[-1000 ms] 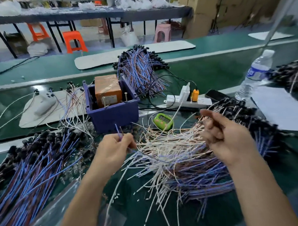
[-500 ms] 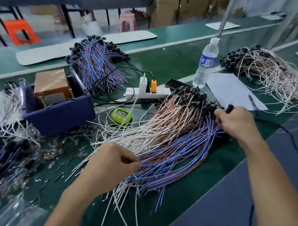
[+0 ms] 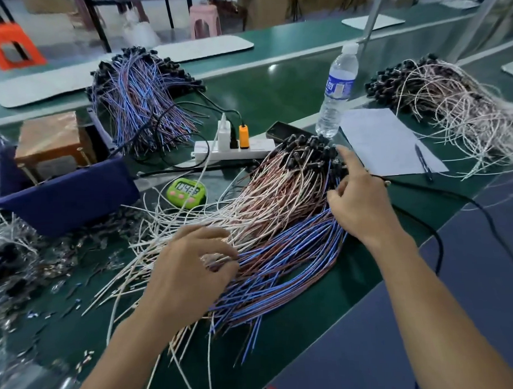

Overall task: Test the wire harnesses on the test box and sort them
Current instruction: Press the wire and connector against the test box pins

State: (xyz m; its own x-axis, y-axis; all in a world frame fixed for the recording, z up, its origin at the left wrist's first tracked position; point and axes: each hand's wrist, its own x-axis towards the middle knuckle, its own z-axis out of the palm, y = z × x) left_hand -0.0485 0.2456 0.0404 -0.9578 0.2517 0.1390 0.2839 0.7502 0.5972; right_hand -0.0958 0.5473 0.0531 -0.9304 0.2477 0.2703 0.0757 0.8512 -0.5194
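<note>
Beneath the fingers (image 3: pixel 219 234) of the left hand (image 3: pixel 188 273) lie the wire harnesses (image 3: pixel 279 211).

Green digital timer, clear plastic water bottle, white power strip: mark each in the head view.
Green digital timer (image 3: pixel 187 189), head view, on its display.
Clear plastic water bottle (image 3: pixel 337 87), head view, on its label.
White power strip (image 3: pixel 259 146), head view, on its bare top right of the plugs.

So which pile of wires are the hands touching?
The middle pile, in front of the power strip. The left hand and right hand touch it; the back pile and right-side pile lie apart.
</note>
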